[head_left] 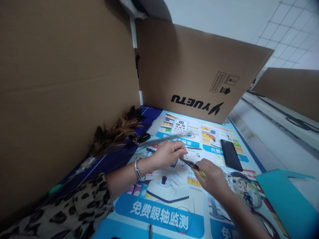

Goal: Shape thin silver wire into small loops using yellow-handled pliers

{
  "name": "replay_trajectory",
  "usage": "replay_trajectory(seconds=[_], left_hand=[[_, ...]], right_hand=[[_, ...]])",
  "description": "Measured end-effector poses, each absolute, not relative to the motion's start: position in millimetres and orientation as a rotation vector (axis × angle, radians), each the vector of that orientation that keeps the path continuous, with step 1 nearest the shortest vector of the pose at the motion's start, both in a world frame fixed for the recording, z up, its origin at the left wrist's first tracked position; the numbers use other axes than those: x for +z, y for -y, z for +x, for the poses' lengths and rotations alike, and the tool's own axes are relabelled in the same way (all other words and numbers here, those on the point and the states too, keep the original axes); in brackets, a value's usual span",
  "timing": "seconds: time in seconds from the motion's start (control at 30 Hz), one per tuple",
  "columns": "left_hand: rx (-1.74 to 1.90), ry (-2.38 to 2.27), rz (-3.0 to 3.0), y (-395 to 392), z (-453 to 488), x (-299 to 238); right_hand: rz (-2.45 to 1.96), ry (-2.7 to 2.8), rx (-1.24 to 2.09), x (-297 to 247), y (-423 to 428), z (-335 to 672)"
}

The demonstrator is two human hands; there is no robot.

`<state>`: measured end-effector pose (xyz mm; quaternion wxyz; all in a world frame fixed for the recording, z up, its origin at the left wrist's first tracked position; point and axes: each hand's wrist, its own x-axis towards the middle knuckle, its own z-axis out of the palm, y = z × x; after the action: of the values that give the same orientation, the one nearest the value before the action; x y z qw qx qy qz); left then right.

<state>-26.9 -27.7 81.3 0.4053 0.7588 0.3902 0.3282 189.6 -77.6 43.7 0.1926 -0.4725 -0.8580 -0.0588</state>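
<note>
Over the printed table cover, my left hand [171,152] is closed in a pinch, with thin wire showing faintly at its fingertips. My right hand [211,176] grips a pair of pliers [190,164] with yellow handles. The pliers' dark jaws point left and meet the left fingertips; whether they bite on the wire is too small to tell. Behind my left hand lies a bundle of straight silvery wires [171,136]. A small dark loop [198,155] rests on the cover beyond the pliers.
Brown feathers [109,139] line the left cardboard wall [62,83]. Another cardboard panel [199,66] stands at the back. To the right are a black phone [231,154], a clear round container [248,194] and a turquoise folder [286,202]. A thin hoop [190,219] lies in front.
</note>
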Motion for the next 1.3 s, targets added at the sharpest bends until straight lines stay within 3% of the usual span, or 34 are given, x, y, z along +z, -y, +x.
replay_trajectory(seconds=[1.3], left_hand=[[0.822, -0.885, 2.139, 25.3, -28.0, 75.6]], right_hand=[[-1.377, 2.450, 0.029, 40.0, 72.4, 193.3]])
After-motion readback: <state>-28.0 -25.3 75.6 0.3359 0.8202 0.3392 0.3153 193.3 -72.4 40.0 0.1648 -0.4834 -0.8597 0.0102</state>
